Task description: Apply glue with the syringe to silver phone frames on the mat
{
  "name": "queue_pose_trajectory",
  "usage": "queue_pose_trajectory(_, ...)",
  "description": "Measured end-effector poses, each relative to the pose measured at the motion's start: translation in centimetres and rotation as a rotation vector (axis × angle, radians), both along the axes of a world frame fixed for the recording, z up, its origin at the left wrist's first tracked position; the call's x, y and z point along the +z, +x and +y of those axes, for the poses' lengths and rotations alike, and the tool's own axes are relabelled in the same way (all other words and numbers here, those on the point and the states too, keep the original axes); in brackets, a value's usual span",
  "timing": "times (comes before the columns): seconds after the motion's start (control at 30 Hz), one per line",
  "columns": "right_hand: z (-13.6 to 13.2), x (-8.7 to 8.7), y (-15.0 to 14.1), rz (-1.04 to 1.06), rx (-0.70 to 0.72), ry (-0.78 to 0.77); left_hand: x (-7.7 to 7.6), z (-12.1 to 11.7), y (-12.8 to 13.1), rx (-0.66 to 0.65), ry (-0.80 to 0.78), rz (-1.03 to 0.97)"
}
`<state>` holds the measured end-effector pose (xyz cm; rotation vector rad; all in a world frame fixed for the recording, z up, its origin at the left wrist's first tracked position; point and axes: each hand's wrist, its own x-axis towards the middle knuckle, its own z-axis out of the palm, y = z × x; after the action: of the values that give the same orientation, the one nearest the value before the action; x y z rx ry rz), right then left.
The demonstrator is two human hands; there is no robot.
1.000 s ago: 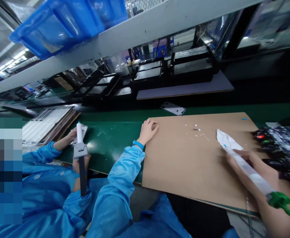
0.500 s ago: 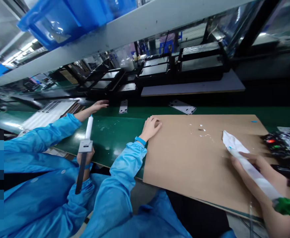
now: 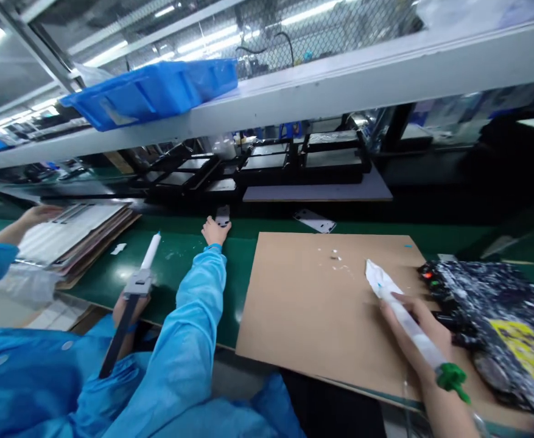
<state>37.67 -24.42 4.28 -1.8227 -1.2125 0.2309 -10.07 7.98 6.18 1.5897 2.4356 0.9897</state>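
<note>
My left hand (image 3: pixel 216 232) reaches forward over the green bench, its fingers spread at the near end of a small white plate with dark cut-outs (image 3: pixel 223 215). Whether the fingertips touch that plate is hard to see. My right hand (image 3: pixel 419 331) is wrapped round a translucent dispensing syringe (image 3: pixel 410 328) with a green fitting (image 3: pixel 450 376) at its rear. A crumpled white tissue (image 3: pixel 379 277) is at the syringe's tip, above the brown board (image 3: pixel 294 304). Small white crumbs (image 3: pixel 335 255) lie on that board. A second white plate (image 3: pixel 315 220) rests beyond the board.
At left a co-worker's hand (image 3: pixel 129 304) holds a dispensing gun with a white tube (image 3: pixel 150 250); the other reaches over stacked white panels (image 3: pixel 72 228). A black electronic device with a yellow label (image 3: pixel 522 347) sits at right. A shelf with a blue bin (image 3: pixel 152 91) crosses above black trays (image 3: pixel 267 164).
My left hand has left the brown board's corner and moved left and forward to the white plate. My right hand still holds the syringe. The co-worker's free hand has moved left. The view has shifted.
</note>
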Motion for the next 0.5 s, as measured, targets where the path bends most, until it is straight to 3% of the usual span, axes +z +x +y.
queue_pose_trajectory(0.1,0.0,-1.0,0.4,0.093,-0.033,-0.024,-0.9,-2.5,0.8,-0.058,0.045,-0.040)
queue_pose_trajectory(0.2,-0.2,-1.7,0.4,0.117,-0.042,-0.042,-2.8,-7.6,1.9,-0.165,0.076,-0.095)
queue_pose_trajectory(0.23,-0.3,-1.9,0.4,0.113,-0.036,-0.044,-3.5,-9.8,2.4,-0.250,0.089,-0.132)
queue_pose_trajectory(0.37,0.0,-2.9,0.6,0.072,-0.044,0.020,-5.3,-18.5,4.8,-0.828,0.054,-0.236)
queue_pose_trajectory(0.43,0.1,-3.2,0.7,0.058,-0.051,0.050,-5.1,-20.8,5.5,-1.011,-0.035,-0.189)
queue_pose_trajectory(0.5,0.2,-3.4,0.7,0.044,-0.045,0.064,-4.7,-21.2,5.9,-1.061,-0.085,-0.155)
